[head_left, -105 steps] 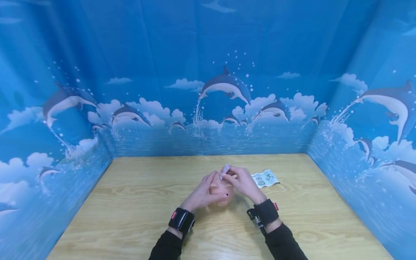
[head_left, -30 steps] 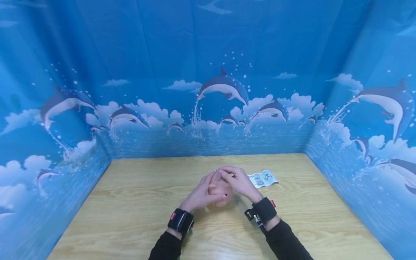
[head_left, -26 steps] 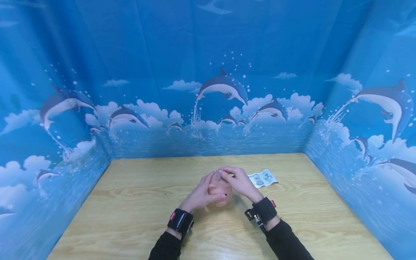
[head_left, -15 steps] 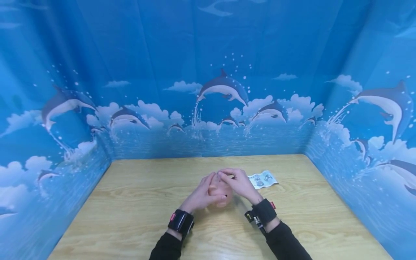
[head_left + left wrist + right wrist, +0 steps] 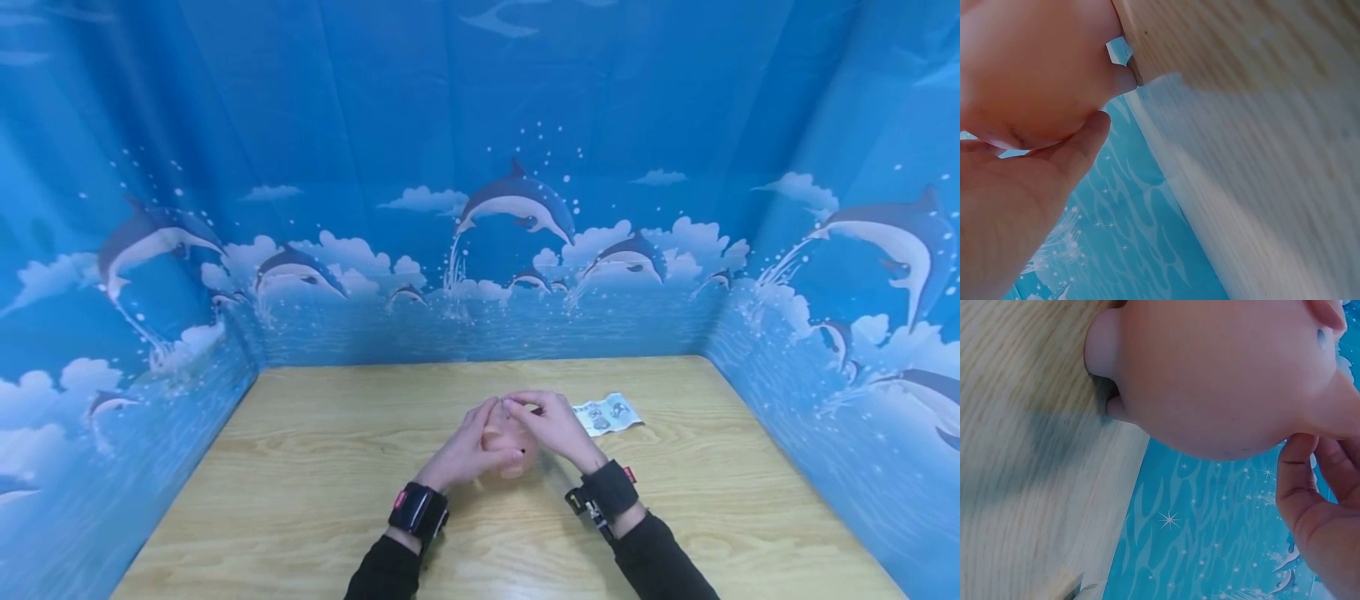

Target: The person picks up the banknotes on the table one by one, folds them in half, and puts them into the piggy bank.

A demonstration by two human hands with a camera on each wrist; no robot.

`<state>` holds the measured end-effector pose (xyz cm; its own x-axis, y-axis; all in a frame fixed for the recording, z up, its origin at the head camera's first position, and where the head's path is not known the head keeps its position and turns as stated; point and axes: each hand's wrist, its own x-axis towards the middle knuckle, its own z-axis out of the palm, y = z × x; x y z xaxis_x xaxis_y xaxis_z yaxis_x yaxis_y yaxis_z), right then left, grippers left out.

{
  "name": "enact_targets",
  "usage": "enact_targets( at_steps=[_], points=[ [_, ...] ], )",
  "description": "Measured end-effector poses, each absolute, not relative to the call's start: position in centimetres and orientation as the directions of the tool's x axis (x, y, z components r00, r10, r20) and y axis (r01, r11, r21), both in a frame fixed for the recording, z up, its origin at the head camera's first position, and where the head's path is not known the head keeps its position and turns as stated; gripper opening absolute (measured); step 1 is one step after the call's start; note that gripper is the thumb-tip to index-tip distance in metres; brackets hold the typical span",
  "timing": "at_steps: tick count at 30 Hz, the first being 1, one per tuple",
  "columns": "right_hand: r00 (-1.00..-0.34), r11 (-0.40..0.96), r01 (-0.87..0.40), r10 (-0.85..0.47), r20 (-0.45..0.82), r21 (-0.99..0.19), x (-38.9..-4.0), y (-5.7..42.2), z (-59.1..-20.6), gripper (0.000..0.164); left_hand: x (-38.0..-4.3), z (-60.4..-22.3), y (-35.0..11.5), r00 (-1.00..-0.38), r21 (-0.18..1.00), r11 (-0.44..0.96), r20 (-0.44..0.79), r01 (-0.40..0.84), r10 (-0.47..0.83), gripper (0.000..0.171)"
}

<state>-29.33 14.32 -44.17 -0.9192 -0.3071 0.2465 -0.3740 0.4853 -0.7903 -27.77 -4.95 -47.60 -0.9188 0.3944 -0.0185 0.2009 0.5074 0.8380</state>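
A pink piggy bank (image 5: 506, 442) stands on the table in front of the person; its rounded body (image 5: 1210, 375) fills much of the right wrist view. The left hand (image 5: 465, 450) grips it from the left, fingers over the top and thumb along the near side. At the top of the bank, the right hand (image 5: 555, 421) brings thumb and forefinger together over a small slip of paper (image 5: 504, 400), mostly hidden by the fingers. In the right wrist view the right hand's thumb (image 5: 1300, 456) lies right at the bank's surface.
A pale strip of paper with grey printed pictures (image 5: 611, 414) lies flat on the wooden table (image 5: 337, 467), just beyond the right hand. Blue dolphin-print cloth (image 5: 360, 317) encloses the table at the back and both sides.
The folded white slip stood up from the right fingers 3.5 s ago; now it has gone down at the bank's top, almost out of sight. The left hand keeps its grip.
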Motion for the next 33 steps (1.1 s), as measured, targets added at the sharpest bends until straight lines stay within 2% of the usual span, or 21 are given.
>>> enact_targets(
  at_steps=[25, 33],
  points=[
    [-0.918, 0.541, -0.393, -0.275, 0.285, -0.744, -29.24, 14.20, -44.43, 0.025, -27.97, -47.62, -5.06, -0.916, 0.840, 0.498, -0.004, 0.214, 0.401, 0.108],
    [-0.936, 0.569, -0.350, -0.235, 0.262, -0.744, -29.11, 14.02, -44.63, 0.023, -27.92, -47.79, -5.03, -0.914, 0.843, 0.492, -0.002, 0.216, 0.405, 0.108]
  ],
)
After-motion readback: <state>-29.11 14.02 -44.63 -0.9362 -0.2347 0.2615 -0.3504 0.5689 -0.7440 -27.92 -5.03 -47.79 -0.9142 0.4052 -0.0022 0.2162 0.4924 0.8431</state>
